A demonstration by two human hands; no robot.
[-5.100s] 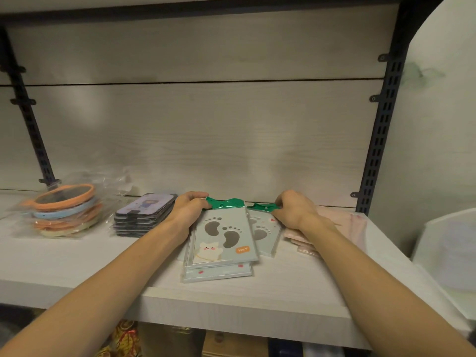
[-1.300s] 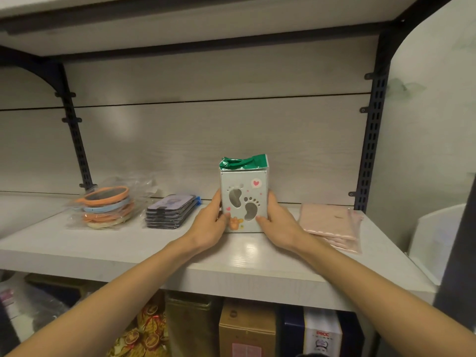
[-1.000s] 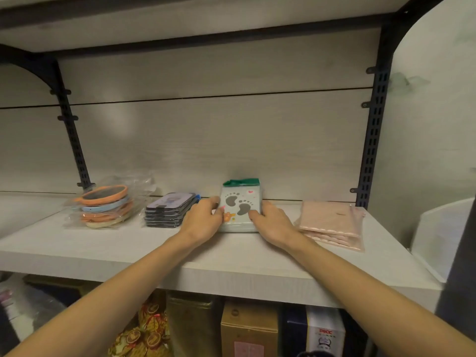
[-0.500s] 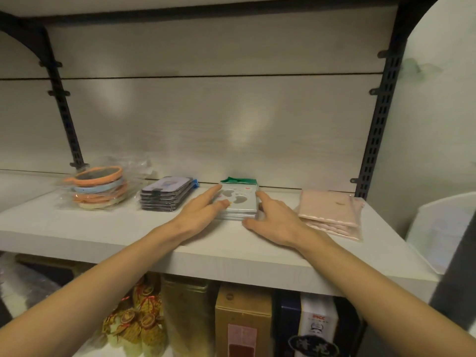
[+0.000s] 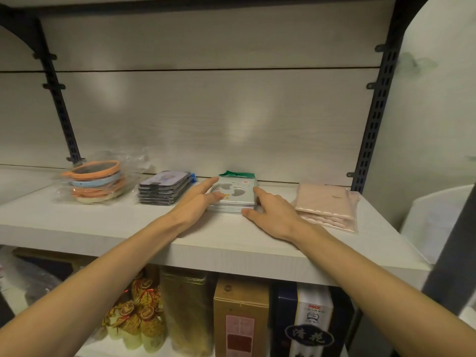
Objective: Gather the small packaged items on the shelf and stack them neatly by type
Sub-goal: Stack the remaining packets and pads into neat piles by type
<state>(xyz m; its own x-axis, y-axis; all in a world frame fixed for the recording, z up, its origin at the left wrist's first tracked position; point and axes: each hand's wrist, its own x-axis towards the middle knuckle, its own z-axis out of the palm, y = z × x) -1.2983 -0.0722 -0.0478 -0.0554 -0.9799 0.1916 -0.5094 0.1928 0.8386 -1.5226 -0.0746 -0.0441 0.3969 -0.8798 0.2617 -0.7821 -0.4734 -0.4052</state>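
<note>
A flat stack of grey footprint-pattern packets (image 5: 238, 192) with green tops lies at the middle back of the white shelf (image 5: 144, 228). My left hand (image 5: 197, 202) lies with straight fingers against the stack's left side, the thumb on its top. My right hand (image 5: 270, 215) is spread on the shelf at the stack's right front corner, fingertips touching its edge. Left of the stack sits a pile of dark flat packets (image 5: 164, 188). Further left lies a bagged pile of round orange and blue mirrors (image 5: 96, 181). On the right lie pink packets (image 5: 325, 204).
A black slotted upright (image 5: 373, 119) stands at the shelf's right rear, another upright (image 5: 60, 106) at the left rear. Below the shelf stand boxes (image 5: 240, 318) and gold-wrapped items (image 5: 139, 323). A white container (image 5: 438, 222) sits off the right end.
The footprint packets were held upright between both hands, then laid flat as one stack. Since then my fingers have straightened and both hands rest at the stack's sides.
</note>
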